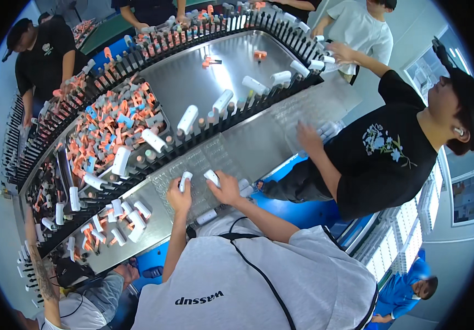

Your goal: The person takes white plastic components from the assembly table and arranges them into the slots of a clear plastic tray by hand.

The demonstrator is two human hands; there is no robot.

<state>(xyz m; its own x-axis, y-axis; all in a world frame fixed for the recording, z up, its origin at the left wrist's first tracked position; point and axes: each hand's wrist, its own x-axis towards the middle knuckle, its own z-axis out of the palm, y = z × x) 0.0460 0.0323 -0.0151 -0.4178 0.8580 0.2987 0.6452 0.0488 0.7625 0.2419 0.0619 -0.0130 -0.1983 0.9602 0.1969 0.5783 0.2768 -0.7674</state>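
Observation:
My left hand (178, 198) grips a small white rounded plastic piece (185, 181) upright between thumb and fingers. Just to its right, my right hand (226, 190) holds a second white piece (211, 176), tilted toward the upper left. Both hands are over clear moulded plastic trays (195, 162) on the metal worktop. Beyond them, similar white pieces (187, 119) stand on a row of black pegs (208, 131). Close to my right wrist lie more white pieces (244, 187), and another white piece (206, 216) sits near my waist. The pieces' undersides are hidden by my fingers.
Loose white pieces with orange parts (118, 220) lie on the worktop to the left. Inside the peg loop is a bin heaped with orange and grey parts (115, 124). Co-workers surround the line; one in a black shirt (383, 157) stands close on my right.

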